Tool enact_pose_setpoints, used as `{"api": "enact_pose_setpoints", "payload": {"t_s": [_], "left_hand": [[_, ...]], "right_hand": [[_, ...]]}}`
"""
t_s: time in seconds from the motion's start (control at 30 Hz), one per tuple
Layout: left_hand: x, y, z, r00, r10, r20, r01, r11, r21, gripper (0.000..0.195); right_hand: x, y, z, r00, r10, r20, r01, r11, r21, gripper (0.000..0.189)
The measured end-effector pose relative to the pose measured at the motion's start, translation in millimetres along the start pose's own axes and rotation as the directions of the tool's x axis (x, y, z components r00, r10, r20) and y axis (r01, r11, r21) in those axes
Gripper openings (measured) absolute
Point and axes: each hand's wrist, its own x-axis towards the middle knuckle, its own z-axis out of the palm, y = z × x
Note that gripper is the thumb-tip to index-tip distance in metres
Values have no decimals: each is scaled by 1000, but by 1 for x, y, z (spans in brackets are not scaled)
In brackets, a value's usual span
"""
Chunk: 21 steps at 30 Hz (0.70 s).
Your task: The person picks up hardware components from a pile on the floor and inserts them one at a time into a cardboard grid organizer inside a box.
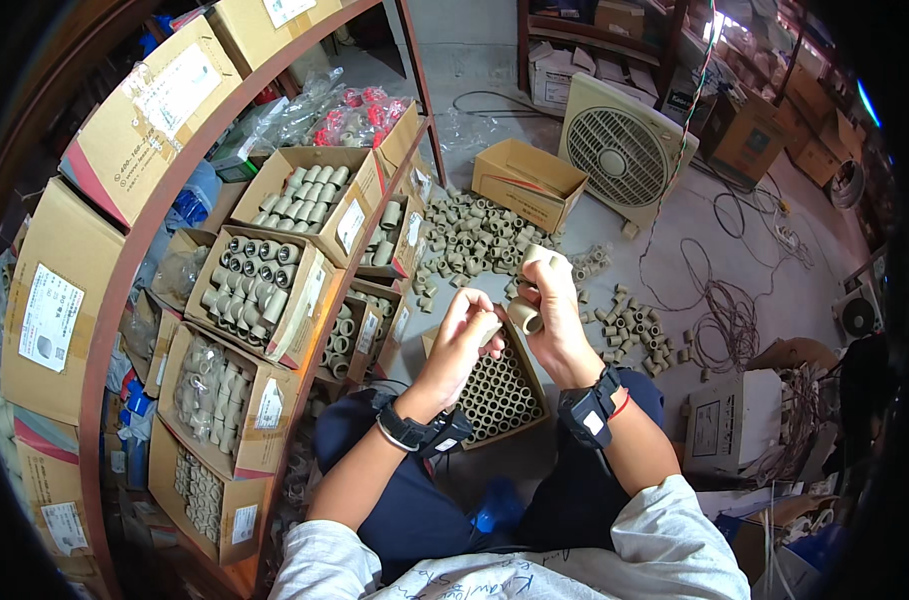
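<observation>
My right hand (561,322) grips beige plastic pipe fittings. One fitting (525,316) points down and left from its fingers, and another (538,256) shows at the top of the hand. Just left of it, my left hand (454,356) has its fingertips and thumb closed on a small beige fitting (487,327), mostly covered by the fingers. Below both hands, between my knees, stands an open cardboard box (516,436). Short pipe couplings (499,401) stand in it on end in close rows, their round openings up. My left forearm and hand hide part of the box.
A loose heap of fittings (473,232) covers the floor ahead, with a smaller scatter (638,334) at right. Behind are an open carton (518,184) and a box fan (612,154). Shelving (128,300) with boxed fittings stands left. Coiled cable (724,322) lies right.
</observation>
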Motion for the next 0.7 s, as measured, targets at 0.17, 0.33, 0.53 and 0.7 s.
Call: {"api": "enact_pose_setpoints", "payload": {"t_s": [0.17,0.33,0.53,0.7], "left_hand": [[7,-22,-2,929,355,104,-365,839,403,41],[6,-16,-4,908,385,166,-403,697,592,43],[2,-21,3,931,337,144,-360,772,524,43],[0,-19,9,977,192,97,-196,980,33,38]], "right_hand": [[1,9,-6,998,-61,33,63,997,-54,27],[-4,12,-6,987,-147,71,154,981,-116,27],[0,14,-11,993,-108,49,113,986,-119,28],[2,14,-13,994,-98,55,102,992,-72,29]]}}
